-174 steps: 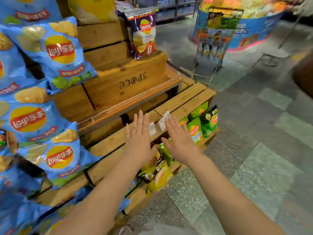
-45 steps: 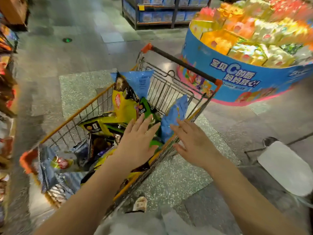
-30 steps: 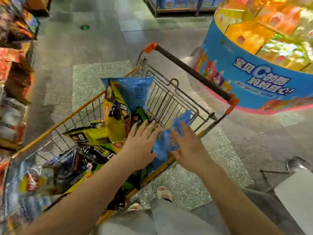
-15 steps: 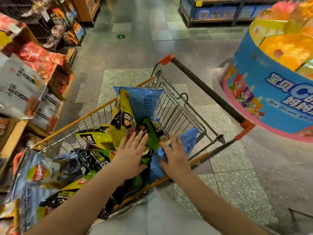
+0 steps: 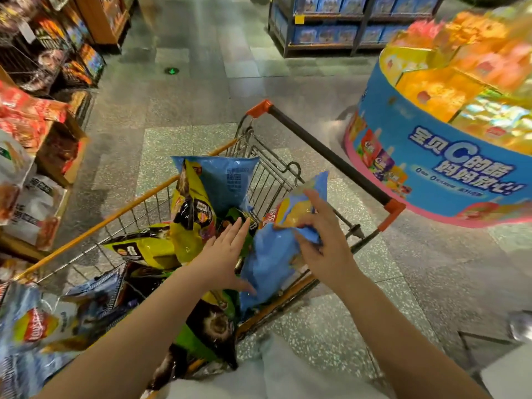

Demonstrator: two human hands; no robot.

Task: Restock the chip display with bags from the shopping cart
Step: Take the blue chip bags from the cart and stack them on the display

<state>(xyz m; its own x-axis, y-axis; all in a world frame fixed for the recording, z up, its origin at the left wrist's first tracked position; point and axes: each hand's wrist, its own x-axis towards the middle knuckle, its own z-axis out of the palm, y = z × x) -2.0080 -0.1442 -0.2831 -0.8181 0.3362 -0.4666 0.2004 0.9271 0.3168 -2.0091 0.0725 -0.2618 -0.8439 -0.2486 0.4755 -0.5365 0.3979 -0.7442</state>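
Shopping cart (image 5: 260, 180) centre, wire walls, orange rim, full of chip bags. Yellow bag (image 5: 190, 217) upright in cart, left of hands. Left hand (image 5: 223, 254) flat, fingers straight, touching blue chip bag (image 5: 270, 260) at cart's near-right corner. Right hand (image 5: 325, 240) grips same bag's top, lifting it above cart rim. Round blue display stand (image 5: 431, 168) right of cart.

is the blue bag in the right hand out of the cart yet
Partly. The right hand grips the blue bag, whose top is above the shopping cart rim while its bottom is inside.
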